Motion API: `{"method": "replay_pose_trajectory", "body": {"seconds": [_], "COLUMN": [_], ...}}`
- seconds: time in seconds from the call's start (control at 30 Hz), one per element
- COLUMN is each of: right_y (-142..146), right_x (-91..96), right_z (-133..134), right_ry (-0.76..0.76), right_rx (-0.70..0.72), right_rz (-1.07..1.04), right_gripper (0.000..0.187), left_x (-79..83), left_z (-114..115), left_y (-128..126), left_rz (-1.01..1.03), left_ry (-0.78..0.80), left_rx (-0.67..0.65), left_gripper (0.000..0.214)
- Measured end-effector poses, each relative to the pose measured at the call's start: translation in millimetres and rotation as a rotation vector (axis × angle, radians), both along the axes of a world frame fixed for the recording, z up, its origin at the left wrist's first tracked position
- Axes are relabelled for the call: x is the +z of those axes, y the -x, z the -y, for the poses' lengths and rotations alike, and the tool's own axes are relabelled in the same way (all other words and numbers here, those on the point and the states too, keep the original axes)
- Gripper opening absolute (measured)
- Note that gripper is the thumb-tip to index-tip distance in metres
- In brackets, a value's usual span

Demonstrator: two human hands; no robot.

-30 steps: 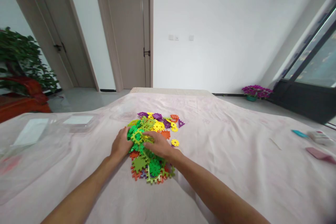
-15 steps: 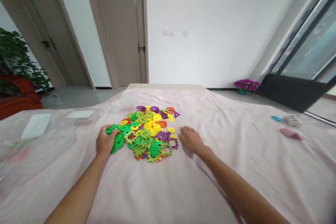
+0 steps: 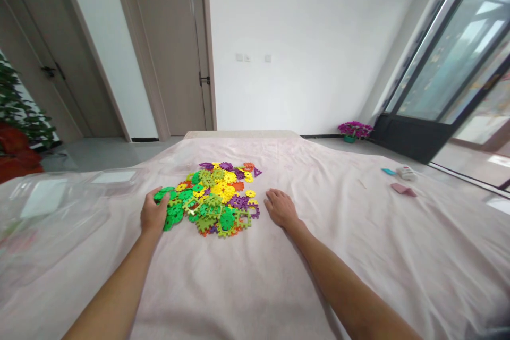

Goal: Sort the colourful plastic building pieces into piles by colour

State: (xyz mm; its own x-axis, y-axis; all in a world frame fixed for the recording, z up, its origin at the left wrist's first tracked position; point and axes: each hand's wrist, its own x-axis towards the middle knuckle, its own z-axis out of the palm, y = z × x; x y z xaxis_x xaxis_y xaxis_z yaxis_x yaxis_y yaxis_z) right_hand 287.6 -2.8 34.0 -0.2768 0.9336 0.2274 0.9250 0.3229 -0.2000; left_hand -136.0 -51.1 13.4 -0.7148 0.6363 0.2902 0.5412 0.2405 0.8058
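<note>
A heap of flat plastic building pieces (image 3: 217,196) in green, yellow, purple and orange lies spread on the pink cloth (image 3: 279,276) in front of me. My left hand (image 3: 153,215) rests at the heap's left edge, its fingers curled round green round pieces (image 3: 171,207). My right hand (image 3: 281,207) lies flat on the cloth just right of the heap, fingers stretched out, holding nothing and apart from the pieces.
Clear plastic boxes (image 3: 51,196) stand on the cloth at the left. A small pink thing (image 3: 403,189), a white one and a blue one lie at the far right. Behind are doors, a potted plant (image 3: 18,127) and a glass sliding door.
Both hands have drawn apart from the top of the heap to its two sides, spreading the pieces wider. The view has shifted a little to the right.
</note>
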Motion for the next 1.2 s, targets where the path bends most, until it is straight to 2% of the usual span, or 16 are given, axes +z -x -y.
{"method": "replay_pose_trajectory", "body": {"seconds": [0.33, 0.57, 1.2], "right_y": [1, 0, -3], "right_x": [3.2, 2.4, -10.0], "right_z": [1, -1, -12], "right_ry": [-0.007, -0.026, -0.077], "right_rx": [-0.03, -0.031, -0.062], "right_rz": [-0.03, -0.041, -0.058], "right_gripper": [0.034, 0.032, 0.029], "left_x": [0.4, -1.7, 2.6], "left_z": [0, -5, -2], "left_y": [0, 4, 0], "left_rz": [0.015, -0.031, -0.072], "left_ry": [-0.008, 0.163, 0.155], "left_rx": [0.025, 0.011, -0.062], "left_gripper": [0.065, 0.054, 0.037]}}
